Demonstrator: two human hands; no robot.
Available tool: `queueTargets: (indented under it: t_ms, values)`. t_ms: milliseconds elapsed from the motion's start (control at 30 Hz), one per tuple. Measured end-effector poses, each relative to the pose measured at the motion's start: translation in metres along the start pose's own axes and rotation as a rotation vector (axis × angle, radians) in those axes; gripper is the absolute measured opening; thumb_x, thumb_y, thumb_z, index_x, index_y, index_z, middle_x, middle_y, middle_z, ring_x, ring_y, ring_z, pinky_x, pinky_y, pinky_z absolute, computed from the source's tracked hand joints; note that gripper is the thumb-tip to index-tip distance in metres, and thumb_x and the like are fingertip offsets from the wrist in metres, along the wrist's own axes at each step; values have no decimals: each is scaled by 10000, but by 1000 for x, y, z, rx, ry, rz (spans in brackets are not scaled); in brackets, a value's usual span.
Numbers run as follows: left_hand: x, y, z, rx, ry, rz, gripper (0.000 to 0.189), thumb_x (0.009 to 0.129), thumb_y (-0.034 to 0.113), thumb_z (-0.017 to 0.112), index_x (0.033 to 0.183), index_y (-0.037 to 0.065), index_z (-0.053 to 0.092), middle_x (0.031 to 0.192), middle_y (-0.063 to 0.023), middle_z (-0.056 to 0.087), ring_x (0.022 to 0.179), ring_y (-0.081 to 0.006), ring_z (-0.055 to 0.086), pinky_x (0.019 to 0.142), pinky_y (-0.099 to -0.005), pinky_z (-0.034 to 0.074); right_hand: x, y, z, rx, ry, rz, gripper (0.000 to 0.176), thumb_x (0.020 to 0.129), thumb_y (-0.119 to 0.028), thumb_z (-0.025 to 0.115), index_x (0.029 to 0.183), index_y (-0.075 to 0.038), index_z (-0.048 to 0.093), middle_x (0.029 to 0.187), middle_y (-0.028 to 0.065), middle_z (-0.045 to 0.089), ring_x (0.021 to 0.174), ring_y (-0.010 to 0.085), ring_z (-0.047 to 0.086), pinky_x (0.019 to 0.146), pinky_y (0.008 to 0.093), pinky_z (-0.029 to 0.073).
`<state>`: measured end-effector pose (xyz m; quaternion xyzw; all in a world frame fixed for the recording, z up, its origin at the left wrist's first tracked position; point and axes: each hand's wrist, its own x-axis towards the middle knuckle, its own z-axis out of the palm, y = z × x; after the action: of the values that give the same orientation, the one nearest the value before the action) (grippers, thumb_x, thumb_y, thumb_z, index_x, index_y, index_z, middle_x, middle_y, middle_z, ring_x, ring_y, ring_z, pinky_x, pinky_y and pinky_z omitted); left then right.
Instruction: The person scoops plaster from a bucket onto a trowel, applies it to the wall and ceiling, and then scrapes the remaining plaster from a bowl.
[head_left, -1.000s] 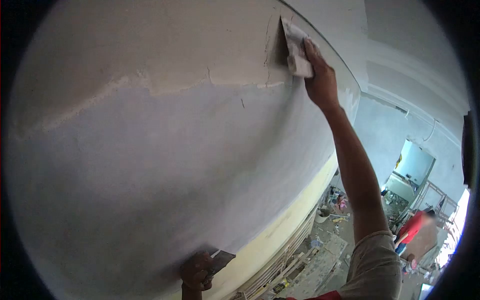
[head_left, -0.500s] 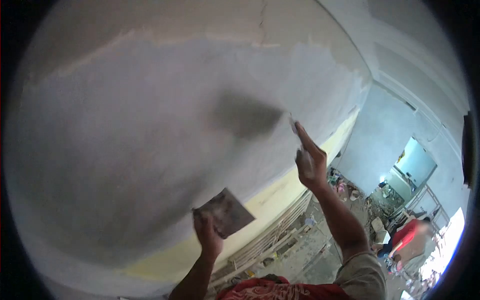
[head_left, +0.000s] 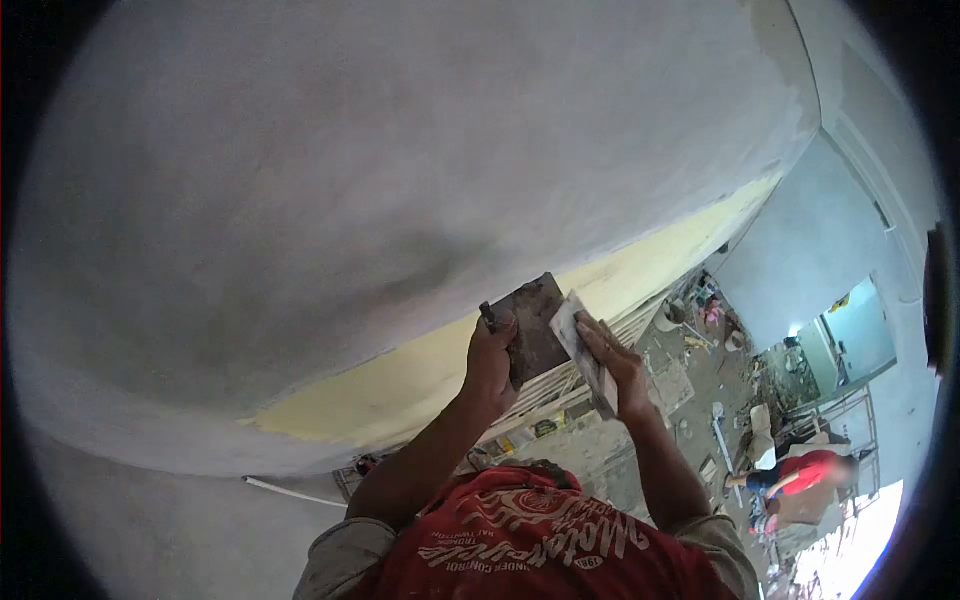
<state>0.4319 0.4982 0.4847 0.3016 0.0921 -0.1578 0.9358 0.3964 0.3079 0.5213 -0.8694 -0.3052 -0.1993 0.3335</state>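
Scraper (head_left: 585,365), gripped in the right hand (head_left: 624,372), has dropped from high on the grey wall (head_left: 380,170) to the right edge of the plate (head_left: 535,320) clasped by the left hand (head_left: 490,365); wall strokes seem paused. Yellow band (head_left: 390,400) lies beyond.

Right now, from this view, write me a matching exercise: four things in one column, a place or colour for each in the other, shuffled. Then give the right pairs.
Column one
1. Square plate
2. Plastering trowel
3. Lower wall band
4. Wearer's shirt

Column two
A. Red with pale lettering
B. Held in the right hand
C. Yellow
D. Held in the left hand

Right pairs: 1-D, 2-B, 3-C, 4-A
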Motion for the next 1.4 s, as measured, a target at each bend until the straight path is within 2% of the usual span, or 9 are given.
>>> queueTargets:
  t_ms: [167,333,433,700,867,1033,1167,1367,1400]
  values:
    - [-7,6,-8,-78,-200,95,328,943,224,510,1212,54,430,1098,-102,578,1018,-217,596,880,-382,526,-43,50,3,-125,-62,256,474,754,-75,635,1213,14,556,1190,183,599,1161,309,546,967,400,434]
    - [4,15,-10,-28,-212,311,359,920,237,567,1197,64,416,1086,-76,566,996,-210,594,857,-386,534,-49,12,-11,1212,613,868,293,831,-121,559,1080,31,585,979,133,629,884,223,628,805,377,522]
    - [26,4,-37,18,-145,313,356,918,225,583,1187,80,401,1068,-55,557,968,-182,588,832,-366,538,-74,35,11,1453,375,953,296,819,-152,531,1040,37,590,912,136,642,788,220,638,737,359,537]
    - [33,-62,-60,310,-14,151,272,933,177,533,1162,88,417,1043,-54,538,948,-192,579,823,-356,533,-58,38,52,1498,568,1263,253,873,-188,528,1003,18,597,796,119,642,623,216,624,588,344,534]
    - [13,-63,-48,123,-98,215,308,917,182,569,1165,74,422,976,-13,502,893,-145,521,824,-332,462,-113,111,62,1609,759,1272,252,883,-146,471,1056,17,554,980,138,647,886,257,645,816,436,536]
    - [20,-54,-70,312,-26,692,296,917,180,560,1139,38,424,968,-40,526,875,-144,521,842,-315,426,-105,60,57,1562,802,1259,252,873,-146,466,1053,5,558,976,144,645,796,257,645,772,380,551]
    - [15,-38,-53,952,-899,1414,423,879,79,568,1277,59,426,1297,-200,510,1192,-302,519,932,-384,465,-84,20,47,1889,446,1094,276,872,-158,454,1048,28,556,956,160,642,748,269,642,708,360,552]
    - [31,-7,-109,1607,-708,833,329,847,79,523,1173,106,560,1229,-90,591,1134,-299,569,936,-363,480,-6,7,-31,1369,800,619,304,836,-132,480,1073,41,556,994,144,604,888,268,600,833,395,492]
    - [37,6,-114,1484,-647,1001,324,847,79,503,1165,98,561,1180,-100,616,1118,-312,576,932,-371,479,9,15,-50,1396,762,371,303,840,-124,478,1096,25,541,1027,133,588,939,253,578,878,417,465]
